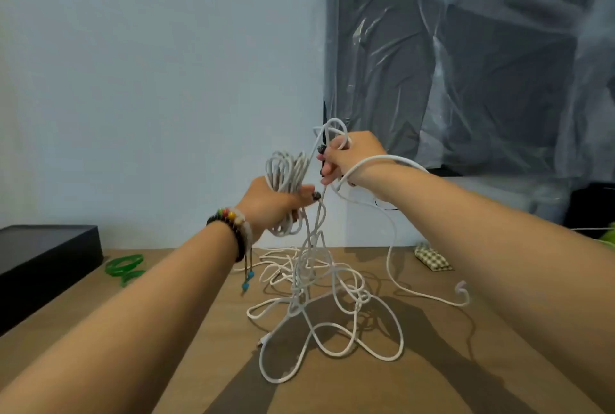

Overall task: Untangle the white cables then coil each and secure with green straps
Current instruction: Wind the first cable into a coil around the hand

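A tangle of white cables (319, 300) hangs from both raised hands down to the wooden table (432, 373). My left hand (273, 204) is shut on a bundle of coiled white cable (287, 170), several loops thick. Higher and to the right, my right hand (352, 155) pinches a loop of white cable; one strand wraps around its wrist and trails to a loose end (462, 290) on the table. A plug end (264, 341) lies at the front of the tangle. The green straps (125, 267) lie on the table at the left, apart from the cables.
A black box (43, 257) stands at the table's left edge. A small checkered pouch (432, 259) sits at the back right. Behind it, a dark object under clear plastic sheeting (482, 64) leans on the pale wall.
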Motion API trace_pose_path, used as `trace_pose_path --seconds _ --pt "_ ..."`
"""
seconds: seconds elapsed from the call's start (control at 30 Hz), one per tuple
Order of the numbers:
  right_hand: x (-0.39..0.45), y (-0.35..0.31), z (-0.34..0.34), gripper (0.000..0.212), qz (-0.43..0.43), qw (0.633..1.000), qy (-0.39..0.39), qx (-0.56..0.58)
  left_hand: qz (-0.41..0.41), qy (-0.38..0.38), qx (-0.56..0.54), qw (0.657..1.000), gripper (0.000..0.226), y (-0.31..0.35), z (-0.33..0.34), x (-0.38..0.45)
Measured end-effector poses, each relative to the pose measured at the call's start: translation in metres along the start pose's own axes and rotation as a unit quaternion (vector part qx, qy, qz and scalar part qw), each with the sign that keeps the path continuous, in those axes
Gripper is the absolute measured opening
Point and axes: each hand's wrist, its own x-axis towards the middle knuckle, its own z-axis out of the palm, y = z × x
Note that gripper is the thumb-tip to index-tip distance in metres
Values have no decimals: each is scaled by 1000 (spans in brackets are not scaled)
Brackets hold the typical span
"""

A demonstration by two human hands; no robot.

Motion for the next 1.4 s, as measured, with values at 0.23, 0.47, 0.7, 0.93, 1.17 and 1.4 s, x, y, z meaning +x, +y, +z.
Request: trace_pose_path --seconds 0.23,0.47,0.7,0.93,1.17,1.4 --pt "9 -29 -20 17 48 979 102 168 6 3 96 995 8 -34 -1 3" --pt "18 -35 -53 22 -58 985 161 9 -22 30 89 995 19 -58 -2 -1" --pt "14 28 -31 23 -169 957 169 -165 -6 90 -36 995 15 -35 4 -1" --pt "-24 135 -5 42 85 873 -234 -419 -11 72 -112 991 15 -27 -9 -2" --pt "-85 105 -6 29 198 790 -392 -428 20 50 -27 998 28 -32 -7 -7" --pt "-143 117 53 73 134 888 -288 -334 42 7 -71 997 24 -12 21 -11"
